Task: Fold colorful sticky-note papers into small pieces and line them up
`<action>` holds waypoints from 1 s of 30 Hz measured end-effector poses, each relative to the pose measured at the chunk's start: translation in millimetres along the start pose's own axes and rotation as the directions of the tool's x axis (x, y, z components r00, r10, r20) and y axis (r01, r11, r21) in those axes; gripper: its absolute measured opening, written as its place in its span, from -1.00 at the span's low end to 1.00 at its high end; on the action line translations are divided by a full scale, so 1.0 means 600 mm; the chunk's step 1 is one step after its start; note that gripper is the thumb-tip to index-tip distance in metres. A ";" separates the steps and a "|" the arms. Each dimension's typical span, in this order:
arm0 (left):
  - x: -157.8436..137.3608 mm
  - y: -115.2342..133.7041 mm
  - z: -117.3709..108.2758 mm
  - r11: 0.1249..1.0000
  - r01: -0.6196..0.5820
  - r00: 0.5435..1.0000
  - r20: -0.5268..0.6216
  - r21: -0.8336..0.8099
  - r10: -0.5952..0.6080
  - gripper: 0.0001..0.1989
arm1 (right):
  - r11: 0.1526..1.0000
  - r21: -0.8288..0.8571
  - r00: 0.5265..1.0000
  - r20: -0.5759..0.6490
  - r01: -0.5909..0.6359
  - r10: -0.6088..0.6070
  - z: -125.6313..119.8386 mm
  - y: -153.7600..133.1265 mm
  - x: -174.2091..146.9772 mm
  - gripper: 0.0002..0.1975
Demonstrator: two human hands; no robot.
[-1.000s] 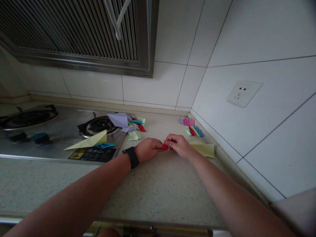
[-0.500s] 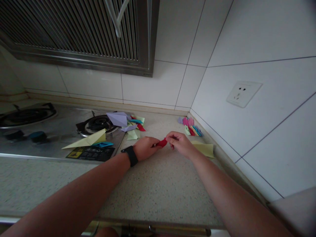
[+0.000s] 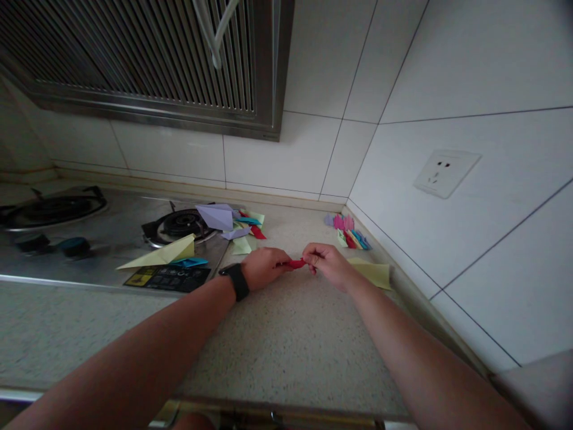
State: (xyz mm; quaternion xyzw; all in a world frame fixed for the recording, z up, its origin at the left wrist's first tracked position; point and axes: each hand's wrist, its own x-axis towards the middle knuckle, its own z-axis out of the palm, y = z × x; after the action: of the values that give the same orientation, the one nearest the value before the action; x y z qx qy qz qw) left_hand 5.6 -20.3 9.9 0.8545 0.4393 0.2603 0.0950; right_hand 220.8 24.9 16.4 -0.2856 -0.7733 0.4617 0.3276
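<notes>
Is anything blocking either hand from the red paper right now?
Nothing visible is: the left hand and right hand both have their fingers on the red paper. The yellow paper lies off to the right, not between them.

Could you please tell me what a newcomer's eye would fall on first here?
Probably the small red paper piece, held between the left hand and right hand over the speckled counter. Next, the pointed yellow folded paper on the steel gas stove, and the slatted metal range hood above.
</notes>
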 end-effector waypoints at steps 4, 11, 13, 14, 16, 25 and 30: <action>-0.002 0.009 -0.005 0.998 0.016 0.999 -0.036 -0.053 -0.017 -0.72 | 0.998 0.059 0.998 -0.070 0.001 0.003 -0.004 0.000 0.003 -0.73; 0.000 0.017 0.003 0.976 0.080 0.989 -0.108 -0.204 -0.104 -0.78 | 0.982 -0.187 0.998 -0.048 0.039 -0.049 0.002 0.008 0.002 -0.79; 0.001 0.015 0.004 0.984 0.066 0.984 -0.154 -0.165 -0.092 -0.78 | 0.938 -0.329 0.989 -0.061 0.106 -0.133 0.005 0.007 0.002 -0.84; 0.002 0.013 0.003 0.991 0.043 0.982 -0.177 -0.126 -0.065 -0.79 | 0.907 -0.396 0.983 -0.049 0.143 -0.177 0.005 0.006 0.001 -0.88; 0.003 0.010 0.001 0.999 -0.020 0.983 -0.180 -0.027 0.015 -0.83 | 0.836 -0.510 0.973 0.010 0.203 -0.230 0.004 0.002 0.000 -0.95; 0.002 0.004 -0.001 0.972 -0.092 0.996 0.019 0.216 0.090 -0.87 | 0.691 -0.689 0.976 0.153 0.218 -0.156 0.002 -0.001 -0.005 -0.89; 0.002 0.005 0.002 0.966 -0.070 0.998 0.020 0.247 0.067 -0.86 | 0.695 -0.693 0.982 0.146 0.191 -0.124 0.001 0.002 -0.006 -0.87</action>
State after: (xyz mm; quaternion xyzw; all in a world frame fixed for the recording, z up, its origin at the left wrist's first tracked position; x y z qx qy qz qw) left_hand 8.9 -20.8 10.5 0.8760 0.4379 0.2014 -0.0191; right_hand 222.7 22.4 14.0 -0.3011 -0.9257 0.1146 0.1980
